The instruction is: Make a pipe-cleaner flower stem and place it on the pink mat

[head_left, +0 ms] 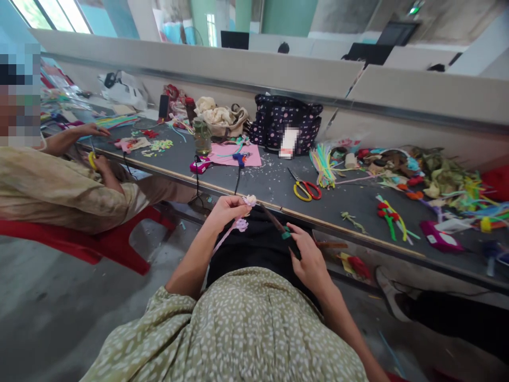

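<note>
My left hand (227,213) pinches a small pale lavender-and-cream fuzzy flower (250,200) between thumb and fingers, just in front of the table edge. Below it hangs a second lavender fuzzy flower (240,225) with a lilac stem; whether the two are joined I cannot tell. My right hand (308,257) is closed around the dark handle of a long thin tool (274,218) with a green band. Its kind is unclear. The tool's tip points up and left, close to the flower; contact between them cannot be made out.
On the dark table (258,185) lie red-and-yellow scissors (305,190), a blue glue gun (240,158) on pink paper, a jar (202,137) and bundled pipe cleaners (324,165). A polka-dot bag (284,122) stands behind. Left, a seated co-worker (67,180) holds yellow-handled scissors.
</note>
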Available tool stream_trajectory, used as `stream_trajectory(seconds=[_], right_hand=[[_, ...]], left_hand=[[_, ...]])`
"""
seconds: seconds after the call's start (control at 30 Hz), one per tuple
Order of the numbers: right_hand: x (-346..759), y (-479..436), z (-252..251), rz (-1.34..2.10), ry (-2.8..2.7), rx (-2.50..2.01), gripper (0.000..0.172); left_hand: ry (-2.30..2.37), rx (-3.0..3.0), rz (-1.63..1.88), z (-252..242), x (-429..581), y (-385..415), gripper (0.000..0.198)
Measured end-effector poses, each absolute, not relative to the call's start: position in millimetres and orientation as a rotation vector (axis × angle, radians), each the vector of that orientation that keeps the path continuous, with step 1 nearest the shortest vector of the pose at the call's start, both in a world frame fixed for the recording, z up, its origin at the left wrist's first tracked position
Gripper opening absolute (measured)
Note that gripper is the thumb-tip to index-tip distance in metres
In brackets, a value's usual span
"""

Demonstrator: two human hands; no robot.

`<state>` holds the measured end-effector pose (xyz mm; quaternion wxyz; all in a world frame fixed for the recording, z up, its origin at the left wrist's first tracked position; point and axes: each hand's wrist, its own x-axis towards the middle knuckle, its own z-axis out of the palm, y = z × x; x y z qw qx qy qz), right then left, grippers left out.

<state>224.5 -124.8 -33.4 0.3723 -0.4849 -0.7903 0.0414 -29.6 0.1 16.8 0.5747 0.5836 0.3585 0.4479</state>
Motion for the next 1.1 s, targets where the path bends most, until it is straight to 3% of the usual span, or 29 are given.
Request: stream_trajectory(seconds=[0.53, 0.9, 1.1], right_hand=[[213.0, -123.4, -30.9, -0.181, -2.1, -1.285, 0.055], [210.3, -123.5, -32.8, -0.361, -2.088, -1.347, 0.047], [211.5, -124.0, -30.5, -0.299, -2.105, -1.323, 0.048]], left_hand=[[0.851, 1.411, 1.028, 14.4, -26.2, -1.6, 0.029], [0.883, 1.453, 1.011, 15.8, -25.2, -3.0, 0.028], [0.897, 1.504, 0.993, 15.3, -24.7, -3.1, 0.027]])
